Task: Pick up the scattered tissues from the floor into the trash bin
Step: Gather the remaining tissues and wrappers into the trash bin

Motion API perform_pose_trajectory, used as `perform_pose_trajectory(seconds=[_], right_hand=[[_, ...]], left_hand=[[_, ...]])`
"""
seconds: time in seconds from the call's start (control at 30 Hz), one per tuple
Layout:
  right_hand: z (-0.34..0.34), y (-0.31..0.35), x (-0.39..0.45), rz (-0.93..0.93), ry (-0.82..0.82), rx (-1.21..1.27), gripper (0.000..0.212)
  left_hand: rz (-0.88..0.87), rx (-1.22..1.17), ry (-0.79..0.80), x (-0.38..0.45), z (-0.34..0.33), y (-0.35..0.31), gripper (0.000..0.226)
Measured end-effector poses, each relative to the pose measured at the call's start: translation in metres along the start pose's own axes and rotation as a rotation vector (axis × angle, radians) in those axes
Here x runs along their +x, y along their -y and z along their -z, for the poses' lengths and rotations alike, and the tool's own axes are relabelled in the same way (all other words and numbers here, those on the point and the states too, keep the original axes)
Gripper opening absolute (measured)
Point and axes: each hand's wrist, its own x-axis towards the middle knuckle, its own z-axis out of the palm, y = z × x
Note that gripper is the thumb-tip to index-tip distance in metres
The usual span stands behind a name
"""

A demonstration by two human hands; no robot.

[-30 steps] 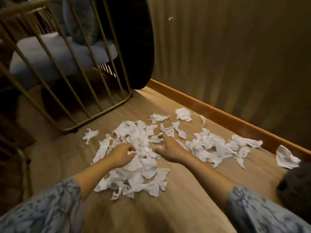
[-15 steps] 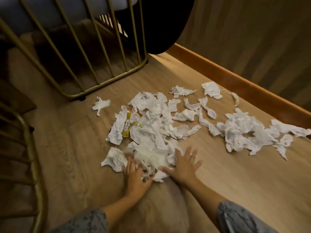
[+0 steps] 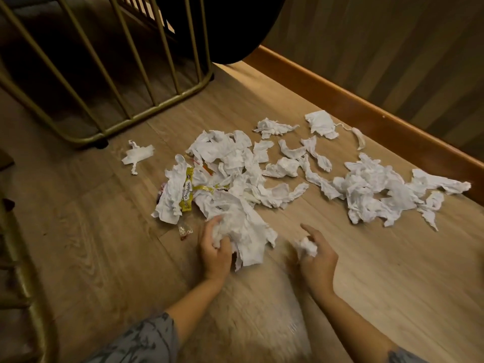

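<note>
Gripping a bunched clump of white tissue (image 3: pixel 242 231), your left hand (image 3: pixel 213 248) curls its fingers into the near end of the main pile, thumb on one side and fingers on the other, with loose sheets hanging down past your palm. Far to the left of it, a single tissue scrap (image 3: pixel 137 154) lies alone on the wooden floor (image 3: pixel 91 231), close to the foot of the gold metal frame (image 3: pixel 104 134). Just left of your left hand sits a small clear wrapper (image 3: pixel 184 229), and beyond it a yellow printed wrapper (image 3: pixel 188 191) is tangled among the tissues of the main pile (image 3: pixel 230 163), which spreads away from your knuckles toward the frame. Your right hand (image 3: pixel 315 254) pinches a small crumpled tissue ball (image 3: pixel 305 246) between thumb and curled fingers, held apart from the left-hand clump. Farther right and beyond that hand, a second heap of tissues (image 3: pixel 379 192) lies on the floor near the orange-brown skirting board (image 3: pixel 366 106), with smaller shreds (image 3: pixel 320 123) scattered between the two piles.
</note>
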Motion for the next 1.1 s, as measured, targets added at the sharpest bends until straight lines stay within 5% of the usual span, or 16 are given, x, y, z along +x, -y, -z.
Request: perform_pose_trajectory(seconds=[0.1, 0.2, 0.27, 0.33, 0.47, 0.53, 0.6, 0.73, 0.87, 1.03, 1.1], right_hand=[[-0.010, 0.020, 0.017, 0.032, -0.074, -0.021, 0.040], [-0.028, 0.046, 0.022, -0.039, -0.057, 0.075, 0.012], [-0.043, 0.058, 0.018, -0.093, 0.017, 0.129, 0.019], [-0.059, 0.065, 0.008, -0.086, 0.135, 0.108, 0.033], [-0.091, 0.044, -0.020, 0.188, 0.559, -0.178, 0.100], [-0.098, 0.020, -0.034, 0.406, 0.732, -0.446, 0.094], [-0.096, 0.001, -0.046, 0.542, 0.791, -0.523, 0.064], [-0.078, -0.014, -0.056, 0.484, 0.716, -0.206, 0.020], [-0.058, -0.021, -0.035, 0.447, 0.492, -0.210, 0.031], [-0.037, -0.022, 0.003, 0.196, 0.188, -0.240, 0.008], [-0.030, -0.020, 0.010, 0.131, 0.187, -0.229, 0.030]], left_hand=[[0.049, -0.065, -0.090, 0.009, 0.003, -0.009, 0.037], [0.137, -0.071, -0.102, 0.019, 0.022, -0.005, 0.020], [0.207, 0.013, -0.008, 0.019, 0.036, -0.003, 0.012], [0.194, -0.002, -0.017, 0.011, 0.050, 0.006, 0.028], [0.139, 0.118, -0.022, -0.014, 0.070, 0.034, 0.040], [0.058, 0.244, 0.030, -0.025, 0.076, 0.045, 0.029], [0.005, 0.284, 0.082, -0.029, 0.081, 0.049, 0.038], [-0.166, 0.405, 0.183, -0.020, 0.092, 0.057, 0.059], [-0.128, 0.422, 0.119, -0.015, 0.094, 0.059, 0.054], [-0.174, 0.341, 0.067, -0.007, 0.083, 0.057, 0.031], [-0.281, 0.374, 0.144, -0.006, 0.078, 0.053, 0.031]])
